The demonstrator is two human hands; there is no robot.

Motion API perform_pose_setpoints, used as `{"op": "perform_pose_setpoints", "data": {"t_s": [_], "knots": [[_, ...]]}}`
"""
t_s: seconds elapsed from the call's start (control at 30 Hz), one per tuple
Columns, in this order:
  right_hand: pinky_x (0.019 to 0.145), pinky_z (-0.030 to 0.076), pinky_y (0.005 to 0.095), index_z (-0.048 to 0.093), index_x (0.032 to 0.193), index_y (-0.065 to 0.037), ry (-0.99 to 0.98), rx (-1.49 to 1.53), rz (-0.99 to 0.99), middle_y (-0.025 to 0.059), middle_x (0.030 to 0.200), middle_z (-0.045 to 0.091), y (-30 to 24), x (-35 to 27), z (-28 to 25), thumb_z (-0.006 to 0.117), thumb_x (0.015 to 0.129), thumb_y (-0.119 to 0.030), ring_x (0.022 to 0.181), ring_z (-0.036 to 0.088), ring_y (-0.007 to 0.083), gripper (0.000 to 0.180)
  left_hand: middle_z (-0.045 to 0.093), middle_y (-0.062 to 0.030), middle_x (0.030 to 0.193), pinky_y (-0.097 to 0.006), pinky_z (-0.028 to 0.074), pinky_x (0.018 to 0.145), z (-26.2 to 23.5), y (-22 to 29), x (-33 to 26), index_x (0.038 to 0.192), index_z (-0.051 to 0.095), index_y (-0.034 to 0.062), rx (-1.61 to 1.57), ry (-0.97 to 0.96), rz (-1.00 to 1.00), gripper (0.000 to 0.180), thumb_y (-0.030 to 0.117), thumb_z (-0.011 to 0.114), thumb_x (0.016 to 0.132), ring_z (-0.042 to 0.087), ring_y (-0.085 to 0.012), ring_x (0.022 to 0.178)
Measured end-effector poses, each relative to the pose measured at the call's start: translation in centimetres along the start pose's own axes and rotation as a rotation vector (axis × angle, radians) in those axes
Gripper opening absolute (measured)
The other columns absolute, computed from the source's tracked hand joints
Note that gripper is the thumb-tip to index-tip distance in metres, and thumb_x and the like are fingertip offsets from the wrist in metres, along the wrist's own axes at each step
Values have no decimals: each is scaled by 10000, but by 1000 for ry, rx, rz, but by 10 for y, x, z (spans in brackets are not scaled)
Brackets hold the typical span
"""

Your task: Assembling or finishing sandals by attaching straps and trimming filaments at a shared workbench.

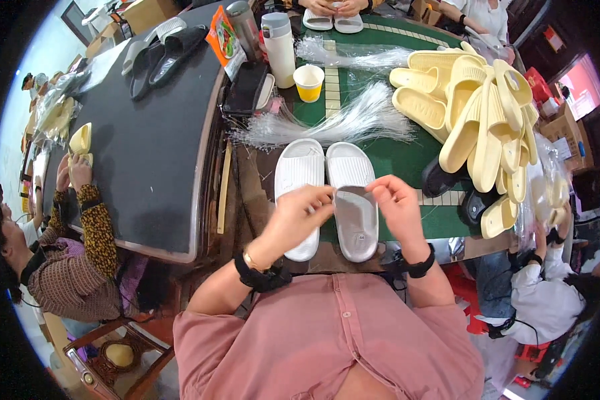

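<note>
Slippers (327,193), a white pair, are laid side by side, soles down, on the green table (407,157) directly before the person. The right slipper (355,213) appears greyer, as if sleeved in clear film; this cannot be confirmed. Both hands are raised just above the pair. The left hand (299,217) is closed in a pinch, fingertips together near the right slipper's strap. The right hand (397,200) is likewise pinched, thumb against forefinger. Something thin seems to be held between the two grips; it is too fine to be identified. Clear plastic strands (353,120) are fanned out just beyond the slippers, within easy reach, judged to be kept there as supply. A heap of yellow slippers (477,113) is stacked to the right, well apart from the pair. A yellow cup (309,82) and a white flask (279,48) are stood farther back. Other persons' hands are seen at a second white pair (332,22) across the table, and at the dark table (147,147) on the left.
</note>
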State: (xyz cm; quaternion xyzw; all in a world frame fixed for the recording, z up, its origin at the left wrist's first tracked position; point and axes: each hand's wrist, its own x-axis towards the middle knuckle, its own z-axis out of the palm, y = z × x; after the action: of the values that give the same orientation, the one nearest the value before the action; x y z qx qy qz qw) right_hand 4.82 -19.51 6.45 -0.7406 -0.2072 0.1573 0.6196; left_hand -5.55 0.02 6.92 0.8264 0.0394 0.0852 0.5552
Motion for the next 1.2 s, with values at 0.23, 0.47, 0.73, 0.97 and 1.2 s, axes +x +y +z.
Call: {"op": "perform_pose_setpoints", "data": {"t_s": [0.23,0.47,0.73,0.97,1.2], "knots": [[646,441,211,644,939,-2,-278,288,-75,8,829,639,-25,-22,45,599,930,-161,730,557,54,166,629,23,776,-246,469,645,40,-16,-17,930,669,-16,-410,-192,-181,172,154,659,903,528,-47,743],[502,359,191,622,916,7,-232,436,-42,-19,666,564,-16,-20,44,550,968,-191,564,470,22,217,623,0,737,-245,465,618,35,-20,-19,956,681,-3,-461,-310,-256,187,173,651,904,543,-60,682],[435,210,216,593,856,13,-177,621,-80,-55,552,405,-19,-16,51,525,982,-188,466,304,7,247,628,0,741,-254,465,625,45,-18,-21,882,660,-2,-439,-390,-224,177,174,659,895,546,-71,689],[414,195,225,588,799,23,-82,650,-4,-56,539,394,-24,-15,56,494,962,-89,445,284,11,219,645,-14,753,-252,492,639,47,-15,-20,894,676,-9,-446,-354,-273,179,168,654,897,579,-76,703],[689,432,259,519,1252,-3,86,-2,-405,10,888,567,-24,0,49,634,831,-94,700,485,113,446,678,-32,819,-237,514,637,36,-17,-17,968,692,0,-569,-242,-351,198,177,614,927,610,-84,690]]}}
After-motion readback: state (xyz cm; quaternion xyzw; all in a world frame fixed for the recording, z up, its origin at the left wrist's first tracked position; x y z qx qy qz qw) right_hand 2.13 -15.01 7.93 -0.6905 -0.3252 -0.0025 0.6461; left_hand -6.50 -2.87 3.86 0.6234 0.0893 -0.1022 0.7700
